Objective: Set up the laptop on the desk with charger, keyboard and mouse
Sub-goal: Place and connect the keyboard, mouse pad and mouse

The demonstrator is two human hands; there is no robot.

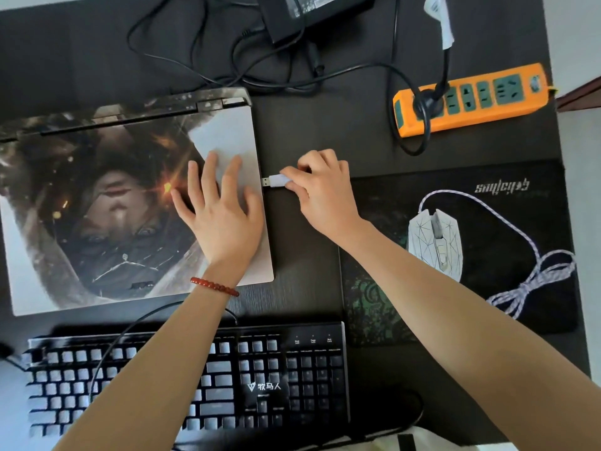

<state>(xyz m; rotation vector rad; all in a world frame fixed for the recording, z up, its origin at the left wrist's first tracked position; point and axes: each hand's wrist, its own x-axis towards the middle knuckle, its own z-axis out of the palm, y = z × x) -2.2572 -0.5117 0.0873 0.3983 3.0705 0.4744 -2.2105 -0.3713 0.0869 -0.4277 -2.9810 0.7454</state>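
- On the dark desk (312,271), the closed laptop (107,206) lies at the left, its lid covered with printed art.
- Left hand (221,209) rests flat on the lid near its right edge, fingers straight and spread; a red bead bracelet (214,286) circles the wrist.
- Right hand (322,187) pinches a white USB plug (276,181) between thumb and curled fingers.
- Plug's metal tip points left at the laptop's right side, just beside it but not touching.
- Mouse (437,242) sits on the dark pad (487,307) to the right, well apart from the hand, its braided cable (533,281) looped beside it.
- Keyboard (276,379) lies nearest the person, under both forearms.
- Charger brick (292,14) sits at the far edge, black leads trailing; one plug sits in the orange power strip (471,99).
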